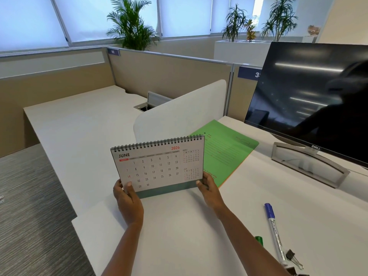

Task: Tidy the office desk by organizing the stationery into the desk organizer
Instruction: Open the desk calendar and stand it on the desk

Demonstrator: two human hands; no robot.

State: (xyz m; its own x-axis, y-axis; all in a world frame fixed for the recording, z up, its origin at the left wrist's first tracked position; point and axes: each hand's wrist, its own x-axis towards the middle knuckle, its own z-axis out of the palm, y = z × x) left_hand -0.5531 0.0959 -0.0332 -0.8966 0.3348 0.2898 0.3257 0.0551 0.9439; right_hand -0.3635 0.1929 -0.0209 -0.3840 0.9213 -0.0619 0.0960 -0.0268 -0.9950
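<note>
Step in hand: You appear to be positioning the desk calendar (159, 166), judging from the two-handed hold. The desk organizer is not in view.
Calendar location: It stands upright over the near-left part of the bench (179, 232) with the page facing you. It is just in front of the green folder (227, 154) and the white divider panel (179, 108).
Base contact: The view does not settle whether the calendar's base touches the bench or hangs just above it.
Left grip: The left grip (128, 200) is clamped on the lower left corner, thumb on the page and fingers behind.
Right grip: The right grip (210, 191) is clamped on the lower right corner, thumb at the page edge and fingers wrapped behind.
Technique: Hold both corners level so the spiral edge runs horizontal. Lower the base flat before you release. Spread the stand fully, or the card will likely tip.
Release order: Loosen one grip at a time and check that the calendar stands alone.
Clearance: Set it well apart from the monitor (308, 100) stand and off the folder.
Remaining stationery: The blue marker (275, 232), a green item (258, 240) partly hidden by your right forearm, and a binder clip (292, 257) lie untouched on the bench to your right.
</note>
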